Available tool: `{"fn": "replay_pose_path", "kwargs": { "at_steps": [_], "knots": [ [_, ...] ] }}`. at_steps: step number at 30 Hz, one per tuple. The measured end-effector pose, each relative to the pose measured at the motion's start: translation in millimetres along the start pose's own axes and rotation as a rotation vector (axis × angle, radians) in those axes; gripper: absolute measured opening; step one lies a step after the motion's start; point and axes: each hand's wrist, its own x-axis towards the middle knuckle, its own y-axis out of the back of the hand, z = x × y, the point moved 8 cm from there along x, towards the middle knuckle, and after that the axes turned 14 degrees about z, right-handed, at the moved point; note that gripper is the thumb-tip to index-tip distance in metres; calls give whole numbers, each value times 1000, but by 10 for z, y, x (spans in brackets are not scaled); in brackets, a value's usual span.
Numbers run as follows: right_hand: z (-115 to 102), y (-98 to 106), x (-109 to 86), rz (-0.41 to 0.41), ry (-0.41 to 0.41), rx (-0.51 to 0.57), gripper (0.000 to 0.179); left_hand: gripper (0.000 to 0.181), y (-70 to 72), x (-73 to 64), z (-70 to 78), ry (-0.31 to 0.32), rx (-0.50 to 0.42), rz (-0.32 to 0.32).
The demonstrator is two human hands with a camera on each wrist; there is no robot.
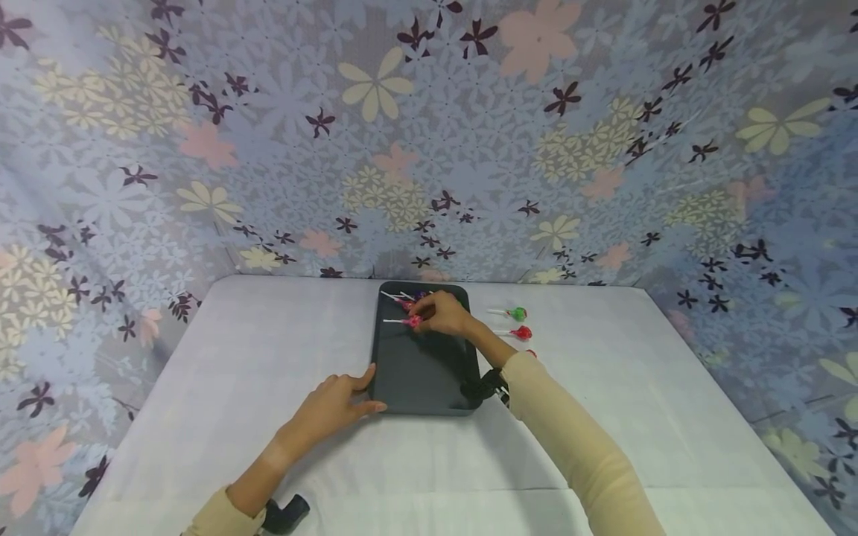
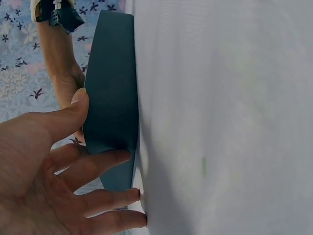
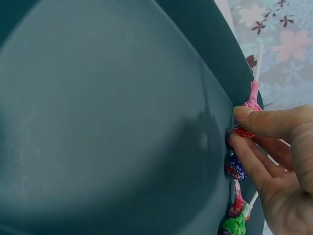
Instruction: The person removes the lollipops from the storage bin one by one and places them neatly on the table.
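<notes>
A dark grey tray (image 1: 429,380) lies on the white-covered table. My left hand (image 1: 328,406) rests at its near left corner, fingers spread; in the left wrist view the thumb touches the rim and the other fingers lie against the outer wall. Over the far part of the tray, my right hand (image 1: 442,313) pinches a pink-wrapped lollipop (image 3: 254,93) by its head, the white stick pointing left. Along the far wall inside lie several lollipops, among them a purple one (image 3: 235,169) and a green one (image 3: 234,226). The fingers partly hide that row.
Right of the tray, a green lollipop (image 1: 520,313) and a red lollipop (image 1: 523,333) lie on the tablecloth (image 1: 603,357). Another red lollipop is mostly behind the right sleeve (image 1: 570,439). A floral curtain (image 1: 429,149) surrounds the table's back and sides.
</notes>
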Motion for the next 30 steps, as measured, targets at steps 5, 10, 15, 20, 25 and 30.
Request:
{"fn": "replay_pose_path", "kwargs": {
  "at_steps": [5, 10, 15, 20, 25, 30],
  "knots": [
    [-12, 53, -24, 24, 13, 7, 32, 71, -5, -7, -20, 3, 11, -4],
    [-22, 117, -60, 44, 41, 38, 32, 71, -3, -9, -23, 12, 15, -7],
    [-54, 220, -90, 92, 72, 69, 31, 71, -6, -7, -41, 40, -3, -7],
    [-51, 321, -135, 128, 87, 57, 29, 71, -16, -10, -44, 38, -7, -7],
    [-3, 396, -197, 150, 93, 51, 26, 71, -22, -16, -47, 43, -6, -11],
    [27, 463, -286, 158, 83, 77, 30, 71, -31, -15, -42, 33, -2, -11]
  ]
}}
